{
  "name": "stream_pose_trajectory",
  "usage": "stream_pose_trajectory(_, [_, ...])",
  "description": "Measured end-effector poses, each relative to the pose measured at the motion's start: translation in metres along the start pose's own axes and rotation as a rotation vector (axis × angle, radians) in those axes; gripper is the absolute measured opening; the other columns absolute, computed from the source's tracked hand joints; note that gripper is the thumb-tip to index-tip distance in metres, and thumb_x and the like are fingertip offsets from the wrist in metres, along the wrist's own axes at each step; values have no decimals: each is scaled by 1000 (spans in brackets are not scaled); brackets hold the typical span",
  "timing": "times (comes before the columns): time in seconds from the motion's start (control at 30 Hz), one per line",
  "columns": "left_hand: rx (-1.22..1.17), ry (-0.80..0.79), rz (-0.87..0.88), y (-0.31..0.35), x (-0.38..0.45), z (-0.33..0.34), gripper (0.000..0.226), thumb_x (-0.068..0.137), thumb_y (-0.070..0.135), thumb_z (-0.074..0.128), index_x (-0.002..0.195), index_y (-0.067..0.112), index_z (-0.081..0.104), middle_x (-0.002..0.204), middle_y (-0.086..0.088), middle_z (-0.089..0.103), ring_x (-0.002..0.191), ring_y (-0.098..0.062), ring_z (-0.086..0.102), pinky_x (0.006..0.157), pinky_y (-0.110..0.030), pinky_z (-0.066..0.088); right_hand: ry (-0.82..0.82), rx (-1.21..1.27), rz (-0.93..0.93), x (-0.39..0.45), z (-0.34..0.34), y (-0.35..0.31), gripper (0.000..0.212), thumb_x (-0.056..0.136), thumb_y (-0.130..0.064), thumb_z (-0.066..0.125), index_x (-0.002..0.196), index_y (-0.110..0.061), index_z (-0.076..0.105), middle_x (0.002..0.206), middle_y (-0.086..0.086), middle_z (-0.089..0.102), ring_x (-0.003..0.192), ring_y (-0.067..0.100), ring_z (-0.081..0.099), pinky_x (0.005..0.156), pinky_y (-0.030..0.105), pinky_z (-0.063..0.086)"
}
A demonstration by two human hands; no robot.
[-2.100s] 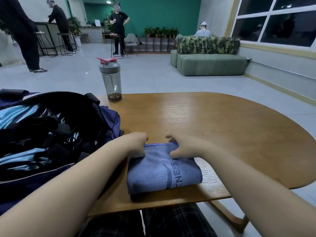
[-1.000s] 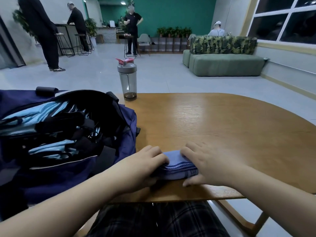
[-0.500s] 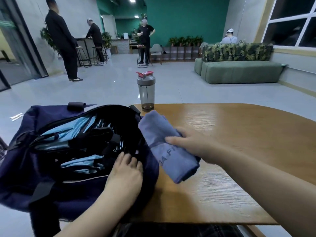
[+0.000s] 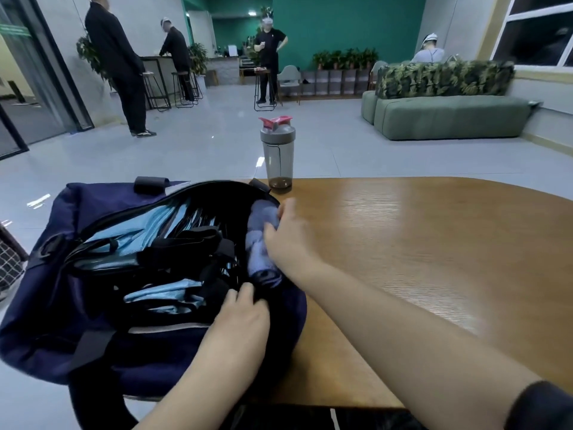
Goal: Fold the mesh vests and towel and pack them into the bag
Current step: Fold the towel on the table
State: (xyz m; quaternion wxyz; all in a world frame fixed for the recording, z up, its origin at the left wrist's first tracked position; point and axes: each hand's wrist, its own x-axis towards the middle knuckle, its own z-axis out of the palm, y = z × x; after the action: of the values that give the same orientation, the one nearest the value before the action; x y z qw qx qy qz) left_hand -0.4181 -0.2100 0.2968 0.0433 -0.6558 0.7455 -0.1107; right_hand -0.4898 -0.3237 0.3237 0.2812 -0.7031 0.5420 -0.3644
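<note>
Place: a lounge or café-style common room, seen from my desk [image 4: 434, 243].
Seating: green sofa [image 4: 449, 116] beyond the desk, right.
Counter: bar counter [image 4: 155, 62] with stools [image 4: 155, 88], far left of the sofa.
Decor: teal wall [image 4: 341, 23], potted plants [image 4: 344, 58] beside the sofa.

— Room inside the bag [image 4: 62, 305]?
— Little. Mouth crowded with blue vests [image 4: 161, 293] and black straps [image 4: 186, 243]; right end taken by the towel [image 4: 259, 243] and the right hand [image 4: 288, 240]; near rim held by the left hand [image 4: 245, 318].
— And beside it?
— Wide bare table [image 4: 434, 243] to the right. Only a shaker bottle [image 4: 277, 153] standing at the far edge, just behind the bag.
</note>
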Motion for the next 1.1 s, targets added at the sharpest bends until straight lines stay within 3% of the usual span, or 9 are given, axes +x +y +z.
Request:
stream_pose_trajectory(0.1, [-133,36,-161,-7,-9,7,29,85,1,54,111,11,49,127,-8,39,109,-21,52,86,-23,41,-44,-214,-102,-8,5,10,10,97,-19,40,107,-17,41,94,10,58,90,35,56,72,39,45])
stream_pose_trajectory(0.2, [-270,165,-147,-14,-8,17,42,44,-16,73,76,3,54,76,-16,54,52,-27,58,46,-23,41,-146,-213,-120,-12,1,17,18,94,-26,49,111,-22,45,104,6,56,92,30,54,72,35,45])
stream_pose_trajectory(0.27, [-151,257,-179,-12,-10,21,35,36,-19,61,61,3,52,59,-15,48,41,-29,51,38,-27,42,-257,-37,-114,-18,-8,20,34,90,-31,55,123,-27,48,120,0,44,96,18,52,78,28,41])
stream_pose_trajectory(0.5, [-95,73,-318,-4,-15,44,32,36,14,91,50,8,63,79,-27,63,52,-34,60,43,-38,49,-319,347,-184,-39,-19,38,22,85,-16,62,99,-32,61,67,-17,46,60,3,43,64,22,36])
stream_pose_trajectory(0.57, [-99,117,-305,-4,-18,50,28,54,26,81,49,7,61,70,-24,60,49,-36,58,41,-42,48,-385,311,-207,-44,-20,38,36,84,-20,55,116,-37,61,95,-12,63,90,6,58,86,25,45])
stream_pose_trajectory(0.7, [-80,241,-269,-4,-28,53,39,77,37,37,65,13,65,57,-9,56,49,-31,57,53,-44,48,-492,141,-319,-48,-27,28,58,91,-13,50,145,-31,36,141,-13,44,126,1,41,105,18,33])
stream_pose_trajectory(0.83, [-118,224,-237,-11,-34,53,47,78,54,37,80,19,68,62,3,62,57,-21,62,57,-40,52,-549,-216,-347,-43,-25,32,53,96,-25,44,146,-31,27,126,-9,55,110,12,52,90,26,42])
stream_pose_trajectory(0.93, [-187,240,-189,-20,-42,55,50,79,54,38,95,19,70,78,7,67,69,-17,67,59,-38,55,-589,-432,-312,-31,-18,48,47,96,-24,42,143,-23,35,134,5,55,133,28,38,107,37,34])
stream_pose_trajectory(1.1, [-375,457,-223,-49,-60,51,51,90,49,36,77,18,74,71,3,64,61,-27,58,53,-37,51,-584,-446,-321,-26,-16,55,58,93,-47,51,143,-20,41,140,3,48,131,22,40,107,31,31])
